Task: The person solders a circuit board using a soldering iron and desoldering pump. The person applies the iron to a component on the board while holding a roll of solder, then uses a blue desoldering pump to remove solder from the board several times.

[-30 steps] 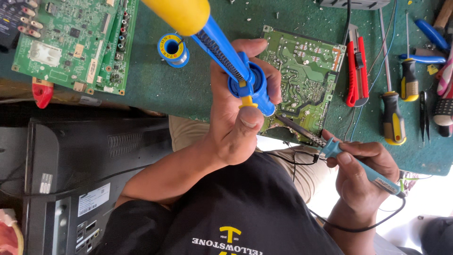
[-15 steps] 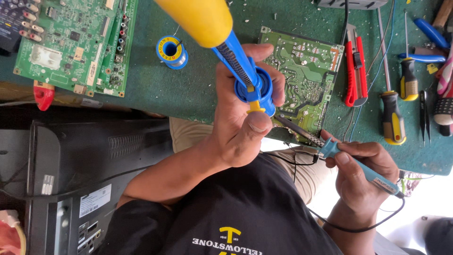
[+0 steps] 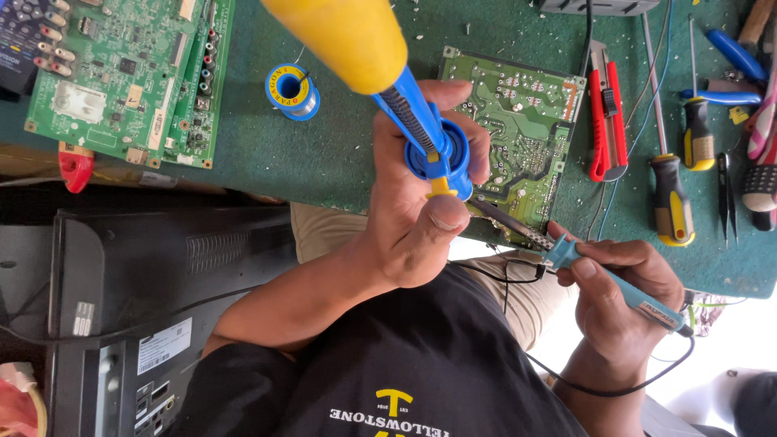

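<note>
Green felt covers the work surface (image 3: pixel 340 162) I look down on, and a black flat-screen television back (image 3: pixel 162 307) lies below its near edge. Two green printed circuit boards rest on the surface: one large board (image 3: pixel 121 77) at far left, and one smaller green circuit board (image 3: pixel 526 137) under my hands.

My left hand (image 3: pixel 421 202) wraps closed around the yellow-and-blue plastic desoldering pump (image 3: pixel 380 73); the fingers (image 3: pixel 477 146) curl around its blue collar, the thumb presses on the small yellow button, and the pump's tip sits at the smaller board's near edge. My right hand (image 3: pixel 623 299) grips the light-blue-handled soldering iron (image 3: pixel 599 275), fingers closed on the handle like a pen, its dark metal tip reaching up-left to touch the same board edge just beside the pump's tip. One black cord trails from the iron's handle.

To the right lie one red utility knife (image 3: pixel 605 113), two yellow-and-black-handled screwdrivers (image 3: pixel 672 194), one pair of blue-handled pliers (image 3: pixel 732 53) and one black pair of tweezers (image 3: pixel 726 198). One blue spool of solder wire (image 3: pixel 291 91) sits between the two boards.
</note>
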